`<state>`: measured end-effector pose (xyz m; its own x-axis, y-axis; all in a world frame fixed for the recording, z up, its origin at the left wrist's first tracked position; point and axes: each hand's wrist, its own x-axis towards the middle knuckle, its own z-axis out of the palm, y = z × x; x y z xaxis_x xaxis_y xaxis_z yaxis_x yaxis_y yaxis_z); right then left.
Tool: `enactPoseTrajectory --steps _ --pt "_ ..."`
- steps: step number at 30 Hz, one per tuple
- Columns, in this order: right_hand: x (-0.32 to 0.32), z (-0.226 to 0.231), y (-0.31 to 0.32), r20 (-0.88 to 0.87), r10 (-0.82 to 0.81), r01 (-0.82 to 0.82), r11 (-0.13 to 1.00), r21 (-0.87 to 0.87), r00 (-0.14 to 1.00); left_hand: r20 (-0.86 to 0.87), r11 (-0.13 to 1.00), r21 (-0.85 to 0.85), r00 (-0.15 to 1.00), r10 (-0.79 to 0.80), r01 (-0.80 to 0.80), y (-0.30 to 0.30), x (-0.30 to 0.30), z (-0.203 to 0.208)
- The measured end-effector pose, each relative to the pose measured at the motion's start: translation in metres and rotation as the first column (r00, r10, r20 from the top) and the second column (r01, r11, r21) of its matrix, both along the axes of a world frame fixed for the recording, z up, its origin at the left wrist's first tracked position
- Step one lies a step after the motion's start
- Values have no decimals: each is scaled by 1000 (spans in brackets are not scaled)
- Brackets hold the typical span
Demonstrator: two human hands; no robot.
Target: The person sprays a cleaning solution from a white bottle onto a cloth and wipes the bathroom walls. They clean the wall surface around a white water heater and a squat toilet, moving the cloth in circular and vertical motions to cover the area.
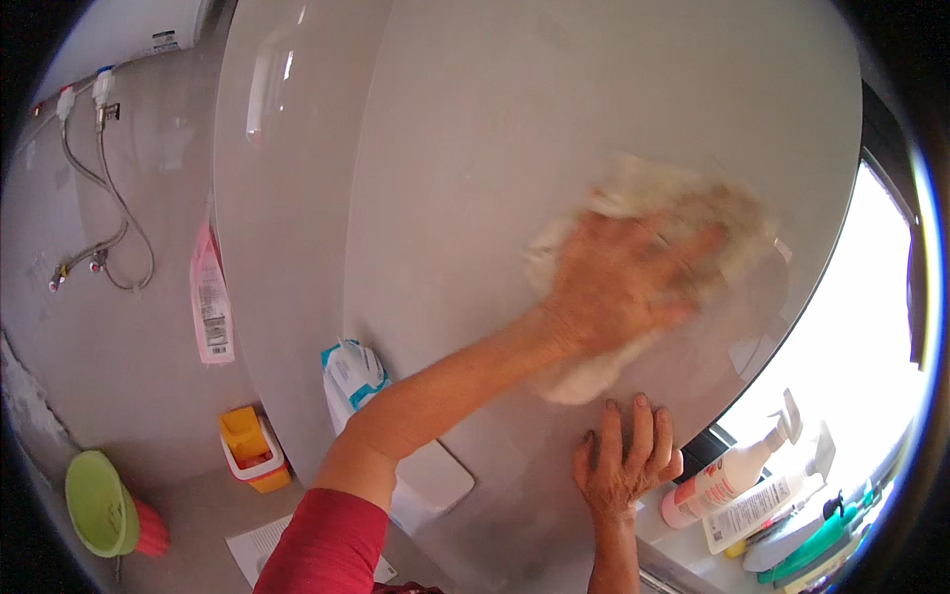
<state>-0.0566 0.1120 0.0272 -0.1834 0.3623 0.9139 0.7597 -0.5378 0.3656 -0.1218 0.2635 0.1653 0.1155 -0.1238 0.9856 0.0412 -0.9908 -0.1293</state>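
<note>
My left hand (pixel 618 282), slightly blurred, presses a crumpled off-white cloth (pixel 708 203) against the glossy grey-beige wall (pixel 475 129). Its fingers are spread over the cloth, which sticks out above and below the hand. Lower and to the right, my right hand (pixel 628 455) rests against the wall with its fingers apart and nothing in it. My left forearm, in a red sleeve, crosses in front of a white fixture (pixel 440 485). Above that fixture stands a white and blue soft pack (pixel 356 371), partly hidden by the arm.
Right, by a bright window, several bottles crowd a ledge, among them a pink and white pump bottle (pixel 717 485). Left are a pink bottle (pixel 211 307), two hanging hoses (pixel 109 188), an orange and white container (pixel 255 450), a green tub (pixel 99 505) and a printed sheet (pixel 255 544).
</note>
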Motion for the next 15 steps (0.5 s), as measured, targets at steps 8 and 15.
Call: enactPoseTrajectory --steps 8,15 --pt "-8 0 -1 -48 22 -24 999 -29 999 219 874 -461 935 279 -153 119 -37 -35" --pt "-5 1 -8 -48 -9 5 997 -77 999 320 706 -708 877 359 -30 170 -33 -130"
